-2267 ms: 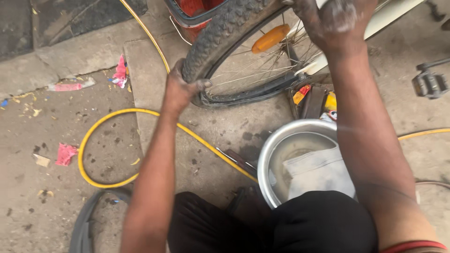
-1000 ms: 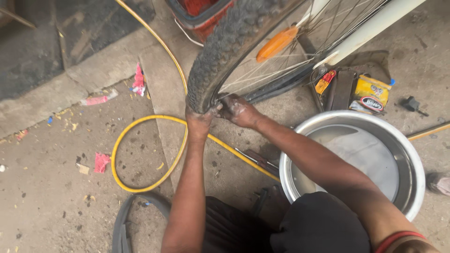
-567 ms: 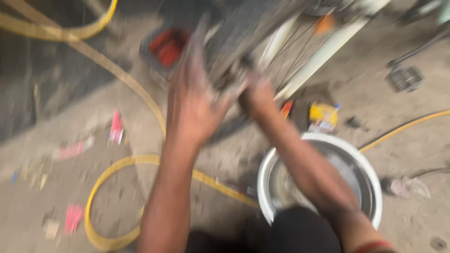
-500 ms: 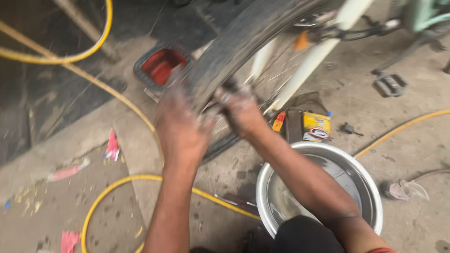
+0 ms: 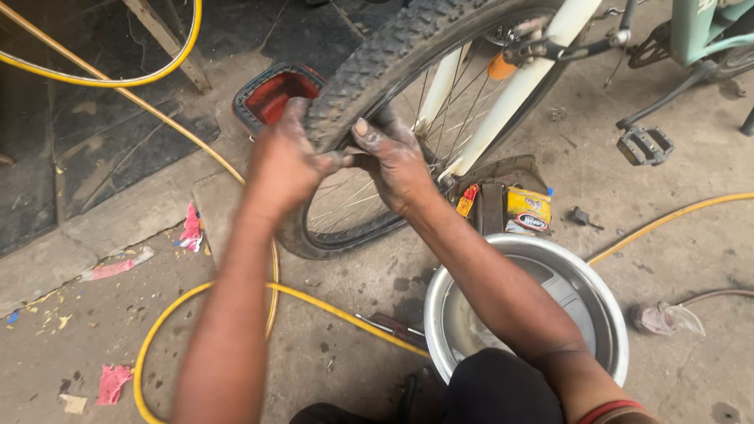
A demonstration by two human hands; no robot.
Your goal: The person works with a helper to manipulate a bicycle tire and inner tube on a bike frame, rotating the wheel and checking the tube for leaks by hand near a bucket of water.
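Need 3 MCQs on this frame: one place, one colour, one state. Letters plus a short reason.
1. Where is the metal basin?
A. on the ground under the right forearm
B. hung on the bike frame
C. left of the red tray

2. What colour is the hose?
A. yellow
B. green
C. black

3. What are both hands doing?
A. gripping the tyre
B. resting in the basin
C. holding the hose

Key: 1 A, basin sits on concrete below that arm. 2 A, hose loops yellow. 3 A, left hand and right hand clasp the tyre's edge.
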